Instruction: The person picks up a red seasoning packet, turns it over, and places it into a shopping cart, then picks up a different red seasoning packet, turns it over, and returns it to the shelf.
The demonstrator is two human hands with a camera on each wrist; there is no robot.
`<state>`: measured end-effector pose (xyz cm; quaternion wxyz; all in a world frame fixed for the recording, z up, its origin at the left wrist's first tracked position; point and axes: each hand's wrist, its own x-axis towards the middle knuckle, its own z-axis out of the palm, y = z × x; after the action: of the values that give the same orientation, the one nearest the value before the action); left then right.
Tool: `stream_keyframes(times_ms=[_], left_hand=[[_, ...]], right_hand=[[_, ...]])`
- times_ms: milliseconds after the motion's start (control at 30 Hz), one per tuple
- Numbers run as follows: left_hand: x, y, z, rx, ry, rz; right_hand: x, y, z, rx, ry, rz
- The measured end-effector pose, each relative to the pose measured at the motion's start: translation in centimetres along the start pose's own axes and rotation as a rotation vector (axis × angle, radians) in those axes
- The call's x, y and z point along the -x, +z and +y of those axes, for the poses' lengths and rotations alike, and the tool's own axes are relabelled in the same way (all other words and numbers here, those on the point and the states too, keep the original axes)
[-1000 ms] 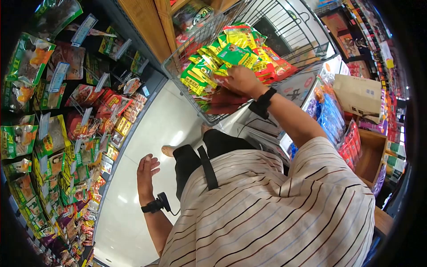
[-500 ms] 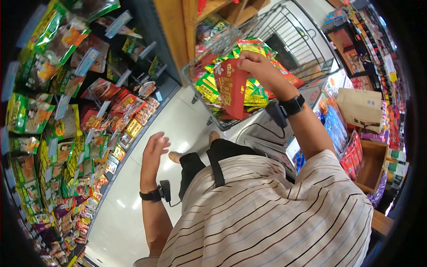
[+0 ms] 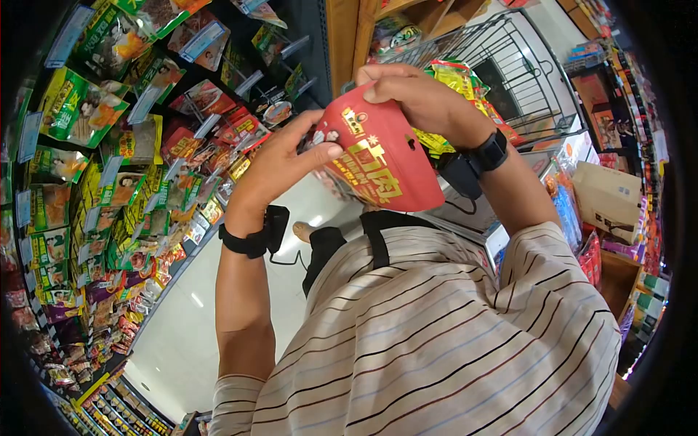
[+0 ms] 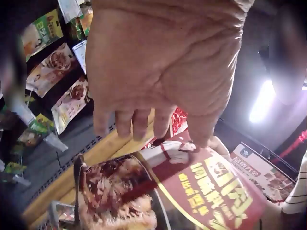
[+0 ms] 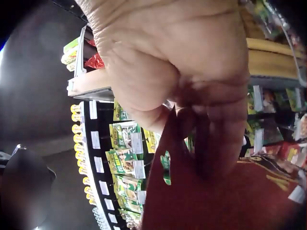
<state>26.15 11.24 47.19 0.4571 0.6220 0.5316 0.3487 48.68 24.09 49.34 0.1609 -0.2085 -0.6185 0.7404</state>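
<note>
A red seasoning packet (image 3: 378, 149) with large gold lettering and a hang hole is held up at chest height. My right hand (image 3: 436, 105) pinches its top edge, thumb on the near face and fingers behind. The left hand (image 3: 273, 171) is at the packet's other side, its thumb close to the edge. In the left wrist view, straight fingers of the left hand (image 4: 163, 67) stand just above the packet (image 4: 196, 187), which carries a picture of meat. The right wrist view shows the right palm (image 5: 192, 57) over the packet's red face (image 5: 211, 206).
Behind the right hand stands a wire shopping cart (image 3: 520, 94) with several green and yellow packets (image 3: 451, 76). Hanging packets (image 3: 87, 109) with price tags fill the shelf on the left. A cardboard box (image 3: 607, 196) sits at the right, above a wooden crate (image 3: 618, 280).
My right hand has lifted the red packet out of the cart and brought it nearer the body. The left hand has risen from beside the leg to the packet's side.
</note>
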Motion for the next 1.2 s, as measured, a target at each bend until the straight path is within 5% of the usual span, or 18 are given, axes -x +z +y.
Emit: stream_keyframes(times_ms=[200,333,400,467,567,1033,1200], left_hand=[[2.6,-0.4,-2.4,0.357,-0.301,0.023],[3.7,1.0,-5.1,0.539,-0.183,0.182],[4.2,1.4,-5.8,0.669,-0.213,0.321],[4.6,1.9,-6.4,0.772,-0.213,0.469],[5.3,2.3,-8.8,0.866,-0.187,0.621],[6.9,4.3,-10.5,0.943,-0.228,0.786],[7.9,4.7,-10.4,0.93,-0.251,0.777]], right_hand=[[-2.0,1.6,1.7,-0.223,0.148,-0.043],[-2.1,2.6,2.6,-0.42,0.418,0.092],[-0.9,3.2,6.7,-0.314,0.021,0.182],[-3.7,2.6,10.2,-0.838,0.286,0.086],[-3.1,4.5,11.5,-0.957,0.291,-0.062],[-3.0,6.7,13.6,-0.76,0.319,-0.007],[-2.9,6.7,14.0,-0.906,0.311,-0.009]])
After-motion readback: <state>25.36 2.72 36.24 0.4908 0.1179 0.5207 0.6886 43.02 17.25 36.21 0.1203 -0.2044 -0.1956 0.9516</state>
